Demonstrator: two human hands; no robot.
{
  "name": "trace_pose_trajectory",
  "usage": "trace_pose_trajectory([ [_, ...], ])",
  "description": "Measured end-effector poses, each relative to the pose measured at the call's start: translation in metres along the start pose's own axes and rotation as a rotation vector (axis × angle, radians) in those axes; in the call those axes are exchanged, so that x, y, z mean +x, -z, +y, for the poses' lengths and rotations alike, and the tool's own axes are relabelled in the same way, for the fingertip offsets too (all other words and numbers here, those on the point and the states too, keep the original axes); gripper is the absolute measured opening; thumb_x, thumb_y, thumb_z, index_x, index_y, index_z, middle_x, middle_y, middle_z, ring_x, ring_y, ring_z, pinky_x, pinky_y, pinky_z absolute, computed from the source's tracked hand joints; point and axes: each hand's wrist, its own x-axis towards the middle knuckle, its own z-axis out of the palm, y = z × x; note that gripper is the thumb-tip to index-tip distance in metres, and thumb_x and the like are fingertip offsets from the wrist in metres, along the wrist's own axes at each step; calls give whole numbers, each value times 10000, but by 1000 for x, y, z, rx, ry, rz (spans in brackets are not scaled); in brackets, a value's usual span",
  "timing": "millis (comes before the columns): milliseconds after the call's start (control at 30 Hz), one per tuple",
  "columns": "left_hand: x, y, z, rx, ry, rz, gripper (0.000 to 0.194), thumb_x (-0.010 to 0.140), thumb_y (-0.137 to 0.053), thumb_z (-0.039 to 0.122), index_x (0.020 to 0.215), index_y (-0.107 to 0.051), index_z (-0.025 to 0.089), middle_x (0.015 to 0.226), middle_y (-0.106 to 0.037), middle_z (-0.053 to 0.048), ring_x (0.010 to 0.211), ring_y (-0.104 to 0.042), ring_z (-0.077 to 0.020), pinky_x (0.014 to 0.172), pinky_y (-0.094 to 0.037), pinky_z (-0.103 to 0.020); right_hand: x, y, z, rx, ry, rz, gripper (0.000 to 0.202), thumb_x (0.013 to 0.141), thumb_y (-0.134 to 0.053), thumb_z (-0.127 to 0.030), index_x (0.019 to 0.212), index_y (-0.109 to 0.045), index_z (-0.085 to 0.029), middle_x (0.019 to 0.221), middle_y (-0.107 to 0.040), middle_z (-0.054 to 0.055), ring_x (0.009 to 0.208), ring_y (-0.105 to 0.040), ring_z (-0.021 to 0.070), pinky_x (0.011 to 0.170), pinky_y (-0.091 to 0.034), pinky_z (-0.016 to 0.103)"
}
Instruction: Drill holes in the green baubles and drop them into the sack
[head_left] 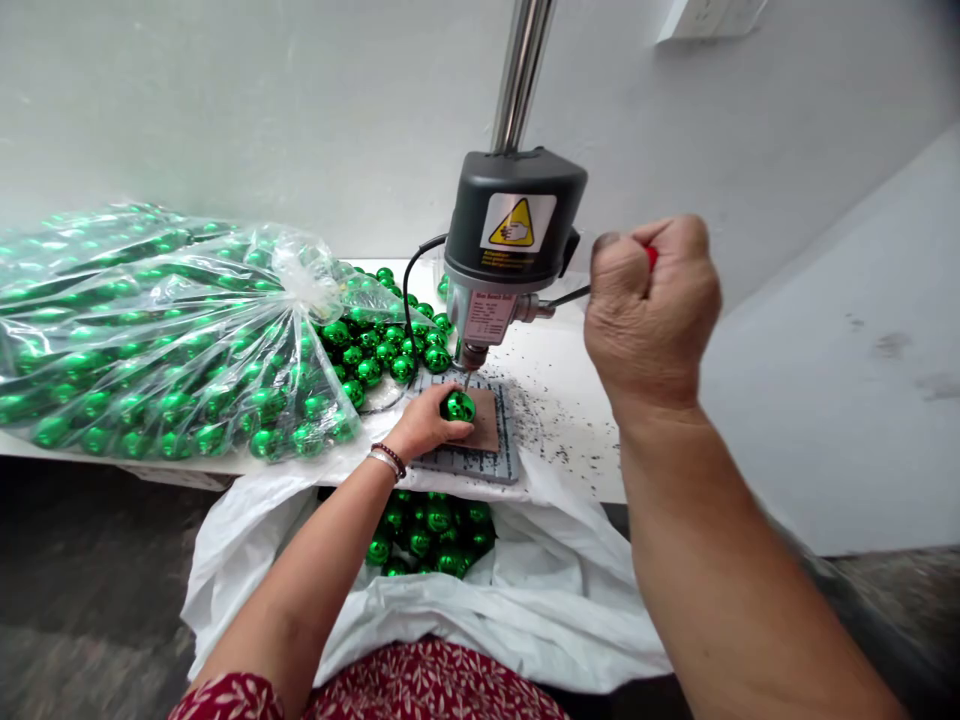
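Note:
My left hand [427,422] holds a shiny green ball [458,406] between thumb and fingers, over a brown pad [486,425] on the drill's grey base plate [508,462]. The thin bit of a dark bench drill [517,215] points down right above the ball; whether it touches the ball I cannot tell. Raised at the right, my right hand [652,310] is closed in a fist round the drill's lever [571,295], whose red end shows between the fingers.
A large clear bag of green balls [172,340] fills the left of the white table [592,440]. Loose green balls [375,355] lie behind the drill's left side. Dark shavings are scattered right of the base. Below the table edge, a white sack [555,600] holds more balls.

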Motion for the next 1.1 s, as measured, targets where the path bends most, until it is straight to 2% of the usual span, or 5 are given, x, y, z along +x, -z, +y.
trace_pose_trajectory([
  [233,-42,41,-15,-84,-66,-105,679,701,-779,396,1324,-602,193,1378,-574,-138,1179,-580,-262,1012,-478,-374,-7,1,-3,-8,-59,3,120,836,-555,-244,782,-468,-181,686,-542,-19,596,-439,67,624,-375,233],
  [433,6,68,-27,349,183,263,388,867,-489,137,1203,-683,154,1213,-694,-138,1151,-614,-263,1048,-445,-396,-9,0,2,60,-9,33,148,813,-545,-306,766,-472,-185,692,-557,-2,604,-456,70,615,-395,242],
  [633,50,59,-40,735,129,-26,604,804,-509,87,1393,-523,215,1367,-578,-147,1137,-636,-286,915,-514,-380,-11,2,8,81,47,30,272,798,-501,-464,787,-500,-193,647,-509,-22,556,-416,59,562,-365,236],
  [867,47,63,-38,787,136,17,576,786,-593,201,1358,-527,175,1261,-613,-182,1118,-621,-350,931,-484,-457,-13,4,8,96,48,5,274,819,-485,-465,802,-484,-191,663,-494,-25,542,-411,52,541,-376,227],
  [1100,-14,75,-17,-447,276,206,603,776,-587,334,1348,-424,236,1123,-632,-84,994,-653,-228,828,-522,-357,-17,3,7,124,34,54,248,791,-507,-429,780,-513,-181,696,-564,0,578,-450,58,572,-407,236],
])
